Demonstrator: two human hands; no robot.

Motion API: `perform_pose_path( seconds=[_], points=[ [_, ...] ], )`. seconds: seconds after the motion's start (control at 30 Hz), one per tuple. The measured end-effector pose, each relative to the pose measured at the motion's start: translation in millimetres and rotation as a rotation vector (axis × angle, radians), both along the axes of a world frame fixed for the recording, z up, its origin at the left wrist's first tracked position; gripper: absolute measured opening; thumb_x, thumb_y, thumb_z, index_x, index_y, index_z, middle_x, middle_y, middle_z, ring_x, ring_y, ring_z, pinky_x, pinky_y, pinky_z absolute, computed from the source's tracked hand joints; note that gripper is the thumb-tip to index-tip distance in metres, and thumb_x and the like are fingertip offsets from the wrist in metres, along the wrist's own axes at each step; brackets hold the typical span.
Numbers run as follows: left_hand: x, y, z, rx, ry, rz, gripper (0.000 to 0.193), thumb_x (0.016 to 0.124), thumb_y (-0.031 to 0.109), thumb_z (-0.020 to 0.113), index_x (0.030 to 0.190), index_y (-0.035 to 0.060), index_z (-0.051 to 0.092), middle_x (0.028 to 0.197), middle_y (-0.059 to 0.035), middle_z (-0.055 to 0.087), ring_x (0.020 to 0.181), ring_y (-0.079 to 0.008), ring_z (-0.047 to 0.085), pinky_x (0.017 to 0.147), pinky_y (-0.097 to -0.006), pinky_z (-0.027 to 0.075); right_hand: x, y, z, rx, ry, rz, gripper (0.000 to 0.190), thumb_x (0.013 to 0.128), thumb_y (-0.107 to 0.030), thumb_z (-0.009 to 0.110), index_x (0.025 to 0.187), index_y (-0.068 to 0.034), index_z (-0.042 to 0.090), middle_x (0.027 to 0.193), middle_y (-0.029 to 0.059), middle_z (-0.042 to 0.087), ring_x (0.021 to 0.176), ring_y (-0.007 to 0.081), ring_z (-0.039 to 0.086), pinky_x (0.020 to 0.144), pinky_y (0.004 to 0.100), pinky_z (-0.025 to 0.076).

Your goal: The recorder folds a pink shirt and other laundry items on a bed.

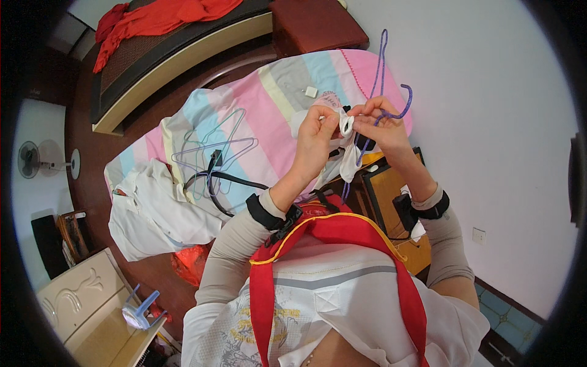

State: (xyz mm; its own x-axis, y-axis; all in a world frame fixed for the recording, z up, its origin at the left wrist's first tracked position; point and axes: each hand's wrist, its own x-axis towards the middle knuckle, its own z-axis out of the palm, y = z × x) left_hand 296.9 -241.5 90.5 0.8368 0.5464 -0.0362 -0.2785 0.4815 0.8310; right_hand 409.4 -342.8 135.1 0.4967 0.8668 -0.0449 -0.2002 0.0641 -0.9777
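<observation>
Both hands meet at a small white cloth piece (349, 165) with a looped opening, which looks like a sock or a garment part. My left hand (318, 126) pinches its left edge between thumb and fingers. My right hand (380, 124) pinches the other edge, and a purple clothes hanger (406, 103) hangs across that hand, its hook pointing right. More hangers, purple (243, 141) and green (229, 118), lie on the striped bedcover (257, 110) beside a black strap-like object (238, 179). A white shirt (156, 215) is spread at the bed's left end.
A white charger plug (311, 92) lies on the bedcover. Beyond stand a dark red cabinet (316, 25) and a bench-like frame (192, 59) with red cloth (165, 18). A wooden table (394, 202) is close below my right forearm, near the wall (495, 137). A blue plastic stool (142, 312) sits lower left.
</observation>
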Motion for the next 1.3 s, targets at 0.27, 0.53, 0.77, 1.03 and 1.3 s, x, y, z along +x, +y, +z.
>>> perform_pose_path(
  seconds=[0.27,0.53,0.77,1.03,1.3],
  points=[
    [-5,-1,4,-0.055,-0.034,-0.065,0.013,0.086,0.014,0.046,0.097,0.0081,0.043,0.090,-0.0046,0.056,0.080,-0.0092,0.051,0.071,-0.0245,0.042,4,-1,3,-0.054,0.009,-0.104,0.023,0.072,0.004,0.058,0.088,-0.005,0.045,0.090,0.0092,0.058,0.082,0.0117,0.055,0.074,0.0235,0.044],
    [-5,10,-61,0.319,0.239,-0.449,0.019,0.082,0.017,0.053,0.095,0.0027,0.052,0.082,0.0024,0.052,0.074,-0.0064,0.047,0.065,-0.0220,0.040,10,-1,-6,-0.093,-0.025,-0.106,0.023,0.070,0.003,0.061,0.088,-0.004,0.048,0.085,0.0058,0.058,0.080,0.0108,0.054,0.073,0.0235,0.044],
    [10,42,27,0.455,0.081,-0.347,0.021,0.081,0.023,0.055,0.086,0.0027,0.058,0.073,0.0046,0.051,0.068,-0.0038,0.044,0.059,-0.0189,0.037,24,-5,14,-0.177,-0.179,-0.072,0.019,0.074,-0.003,0.058,0.090,-0.006,0.047,0.074,-0.0007,0.051,0.069,0.0068,0.050,0.066,0.0204,0.040],
    [7,43,28,0.249,0.005,-0.557,0.035,0.069,0.009,0.064,0.101,0.0011,0.052,0.089,0.0012,0.056,0.077,-0.0064,0.051,0.070,-0.0205,0.041,40,-4,51,-0.038,-0.094,-0.075,0.012,0.079,-0.006,0.056,0.083,-0.009,0.045,0.075,-0.0031,0.048,0.070,0.0034,0.046,0.064,0.0181,0.039],
    [-9,47,-17,0.506,0.179,-0.598,0.038,0.067,0.002,0.058,0.103,-0.0007,0.050,0.087,-0.0015,0.055,0.079,-0.0083,0.050,0.070,-0.0231,0.042,48,-7,58,-0.096,-0.120,-0.124,0.014,0.076,-0.006,0.059,0.082,-0.009,0.047,0.073,-0.0033,0.047,0.066,0.0039,0.046,0.060,0.0183,0.039]
  ],
)
